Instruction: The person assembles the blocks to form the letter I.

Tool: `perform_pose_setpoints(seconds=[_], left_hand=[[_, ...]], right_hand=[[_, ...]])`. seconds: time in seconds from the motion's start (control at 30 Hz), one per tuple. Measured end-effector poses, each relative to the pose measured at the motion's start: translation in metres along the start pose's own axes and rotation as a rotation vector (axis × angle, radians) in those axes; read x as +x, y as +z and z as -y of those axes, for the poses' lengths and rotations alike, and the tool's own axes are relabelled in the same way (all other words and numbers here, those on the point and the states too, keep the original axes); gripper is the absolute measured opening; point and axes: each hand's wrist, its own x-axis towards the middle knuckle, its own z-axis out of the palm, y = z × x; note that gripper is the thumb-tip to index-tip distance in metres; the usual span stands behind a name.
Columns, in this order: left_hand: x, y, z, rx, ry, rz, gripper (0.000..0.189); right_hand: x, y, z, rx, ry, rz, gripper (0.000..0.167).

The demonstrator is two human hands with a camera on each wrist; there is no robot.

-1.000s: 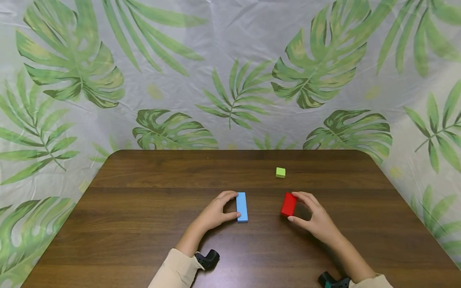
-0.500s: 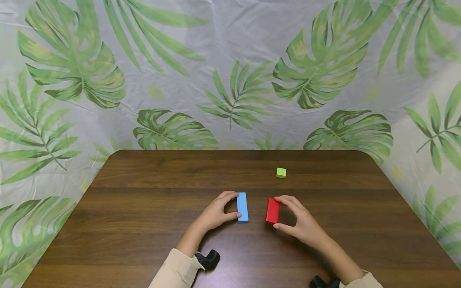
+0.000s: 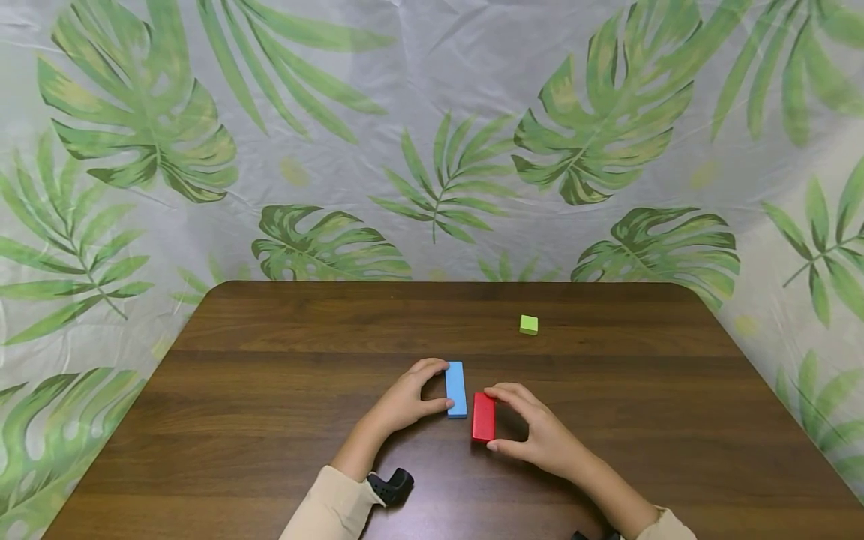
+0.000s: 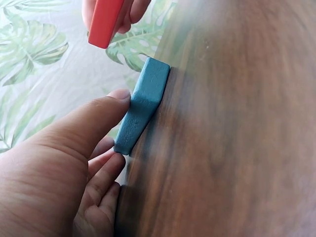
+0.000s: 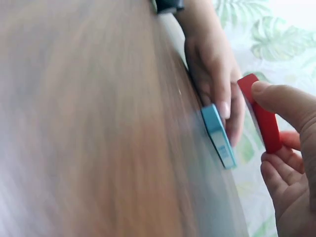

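Observation:
A blue rectangular block (image 3: pixel 456 390) lies flat near the middle of the table, its long side pointing away from me. My left hand (image 3: pixel 401 405) holds it from the left, thumb at the near end and fingers at the far end. To the right of it, a red rectangular block (image 3: pixel 483 417) is pinched between the thumb and fingers of my right hand (image 3: pixel 548 435). In the right wrist view the red block (image 5: pixel 266 123) is raised off the tabletop, and a gap separates it from the blue block (image 5: pixel 217 133).
A small light green block (image 3: pixel 529 325) sits farther back on the brown wooden table (image 3: pixel 283 330), right of centre. Behind the table hangs a pale leaf-print cloth (image 3: pixel 466 67). A black wrist device (image 3: pixel 393 486) is on my left wrist.
My right hand has carried the red block left and nearer to me, close to the blue block, and the red block has turned straighter. The left hand and the blue block have stayed put.

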Motion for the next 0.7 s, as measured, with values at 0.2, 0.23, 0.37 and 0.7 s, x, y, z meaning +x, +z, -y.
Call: perform_pose_setpoints(seconds=[0.2, 0.23, 0.37, 0.7], left_hand=[[0.0, 0.0, 0.0, -0.001, 0.01, -0.005, 0.058], [0.0, 0.0, 0.0, -0.001, 0.012, -0.006, 0.058], [0.0, 0.0, 0.001, 0.004, 0.019, -0.01, 0.058], [0.0, 0.0, 0.0, 0.015, 0.0, 0.002, 0.059]], right_hand=[[0.001, 0.01, 0.005, 0.008, -0.025, 0.05, 0.062], [0.001, 0.011, 0.005, 0.005, -0.023, 0.06, 0.062], [0.002, 0.017, 0.007, -0.007, -0.03, 0.089, 0.063], [0.002, 0.026, 0.008, -0.023, -0.036, 0.132, 0.062]])
